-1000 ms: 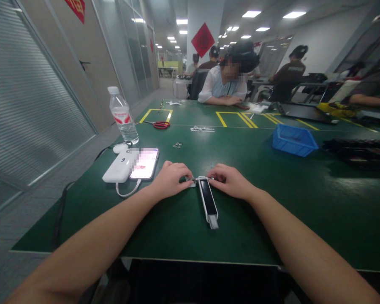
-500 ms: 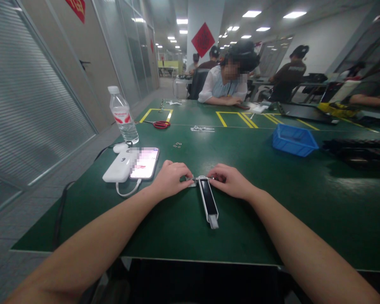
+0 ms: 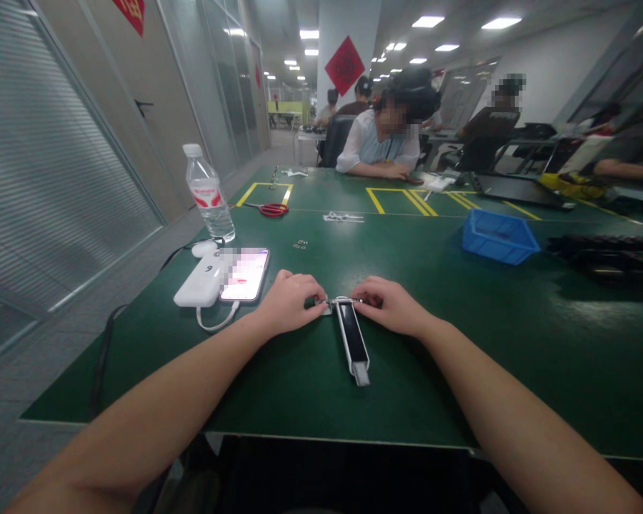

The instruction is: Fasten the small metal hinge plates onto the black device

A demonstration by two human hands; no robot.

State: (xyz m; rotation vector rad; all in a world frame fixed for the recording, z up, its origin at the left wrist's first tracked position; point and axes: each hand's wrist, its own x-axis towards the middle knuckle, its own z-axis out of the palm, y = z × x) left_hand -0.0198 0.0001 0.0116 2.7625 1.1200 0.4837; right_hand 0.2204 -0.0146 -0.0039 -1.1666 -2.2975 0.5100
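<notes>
A slim white-framed piece with a long black face (image 3: 353, 335) lies on the green table, a grey tab at its near end. Across its far end runs a thin metal crosspiece (image 3: 344, 300). Thumb and fingers of my left hand (image 3: 296, 300) are pinched at the crosspiece's left end, where a small clear or silvery flat bit (image 3: 327, 310) shows beneath. On the other side, my right hand (image 3: 390, 305) is closed with its fingertips at the right end. The exact grip of both hands is partly hidden by the fingers.
Left of my hands are a phone (image 3: 245, 275), a white power bank (image 3: 199, 280) with a cable, and a water bottle (image 3: 210, 194). Farther off lie small metal rings (image 3: 301, 244), red-handled scissors (image 3: 273, 210) and a blue bin (image 3: 498, 237). A person (image 3: 380, 146) sits opposite.
</notes>
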